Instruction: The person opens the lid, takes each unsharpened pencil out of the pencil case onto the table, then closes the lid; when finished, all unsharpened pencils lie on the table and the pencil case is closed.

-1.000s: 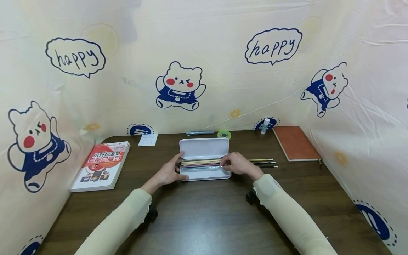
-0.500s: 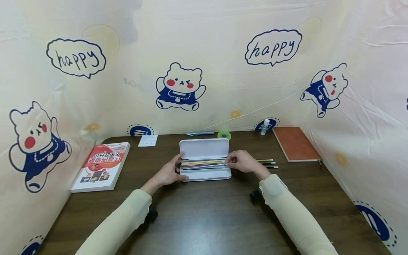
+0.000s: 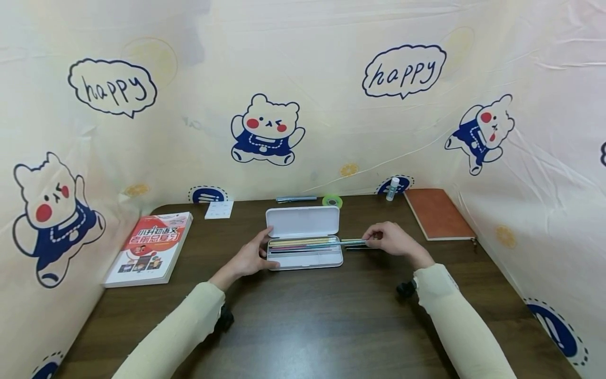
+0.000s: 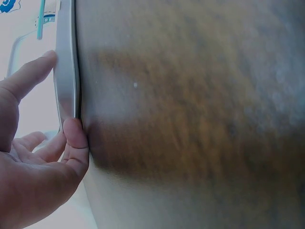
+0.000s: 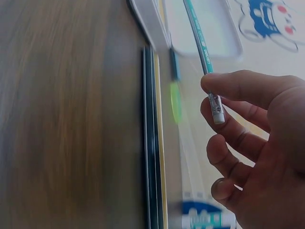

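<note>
A white pencil case [image 3: 303,221] lies on the table with its lid raised, several pencils [image 3: 289,242] along its inside. My left hand [image 3: 247,258] holds the case by its left end, the digits placed around the edge in the left wrist view. To the right of the case, my right hand [image 3: 392,240] pinches a teal pencil [image 5: 199,40] between thumb and finger, near its white eraser end. The pencil's far part overlaps the case in the head view. Below it on the table lie a few dark and yellow pencils [image 5: 155,124], partly hidden by the right hand in the head view.
At the left stands a thick red-and-white book [image 3: 149,250], with a white card [image 3: 219,209] farther back. Behind the case are a pen-like blue item [image 3: 296,199] and a green tape roll [image 3: 332,201]. A glue stick [image 3: 392,189] and brown notebook [image 3: 440,213] sit back right.
My right hand has moved to the right, away from the case, drawing the teal pencil along with it. My left hand has stayed at the case's left end.
</note>
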Demonstrator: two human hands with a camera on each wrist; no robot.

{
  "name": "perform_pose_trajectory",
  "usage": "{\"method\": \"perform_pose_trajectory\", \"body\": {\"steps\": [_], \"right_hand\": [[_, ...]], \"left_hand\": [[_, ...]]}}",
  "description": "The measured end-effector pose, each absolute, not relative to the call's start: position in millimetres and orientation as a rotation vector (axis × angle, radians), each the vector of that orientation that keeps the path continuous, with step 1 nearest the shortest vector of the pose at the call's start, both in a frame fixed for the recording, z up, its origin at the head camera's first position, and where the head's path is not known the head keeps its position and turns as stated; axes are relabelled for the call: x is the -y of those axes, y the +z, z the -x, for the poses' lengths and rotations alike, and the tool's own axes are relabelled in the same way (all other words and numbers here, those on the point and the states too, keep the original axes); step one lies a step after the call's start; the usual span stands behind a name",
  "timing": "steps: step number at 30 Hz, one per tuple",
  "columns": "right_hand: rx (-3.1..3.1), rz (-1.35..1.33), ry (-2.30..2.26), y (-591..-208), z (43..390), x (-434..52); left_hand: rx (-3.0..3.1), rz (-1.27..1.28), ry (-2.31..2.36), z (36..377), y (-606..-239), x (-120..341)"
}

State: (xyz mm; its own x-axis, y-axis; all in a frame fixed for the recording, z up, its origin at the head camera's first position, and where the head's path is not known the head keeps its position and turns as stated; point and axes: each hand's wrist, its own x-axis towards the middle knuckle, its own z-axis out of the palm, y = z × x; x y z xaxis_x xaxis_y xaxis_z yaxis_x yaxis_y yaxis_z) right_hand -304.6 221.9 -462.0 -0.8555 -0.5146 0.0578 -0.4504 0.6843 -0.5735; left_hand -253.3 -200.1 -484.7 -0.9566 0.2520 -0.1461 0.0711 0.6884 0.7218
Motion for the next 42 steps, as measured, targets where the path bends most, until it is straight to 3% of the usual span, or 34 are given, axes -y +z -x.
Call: {"method": "perform_pose_trajectory", "body": {"steps": [11, 19, 42], "right_hand": [[-2.821, 0.582, -0.89, -471.5, 292.5, -285.0], [-2.844, 0.584, -0.884, -480.5, 283.0, -315.5], [-2.861, 0.5, -0.831, -484.8, 292.0, -313.2]], "left_hand": [[-2.677, -0.272, 1.124, 253.3, -485.9, 200.3], [-2.673, -0.259, 1.124, 252.8, -485.6, 200.2], [-2.685, -0.256, 1.118, 252.0, -483.9, 199.0]]}}
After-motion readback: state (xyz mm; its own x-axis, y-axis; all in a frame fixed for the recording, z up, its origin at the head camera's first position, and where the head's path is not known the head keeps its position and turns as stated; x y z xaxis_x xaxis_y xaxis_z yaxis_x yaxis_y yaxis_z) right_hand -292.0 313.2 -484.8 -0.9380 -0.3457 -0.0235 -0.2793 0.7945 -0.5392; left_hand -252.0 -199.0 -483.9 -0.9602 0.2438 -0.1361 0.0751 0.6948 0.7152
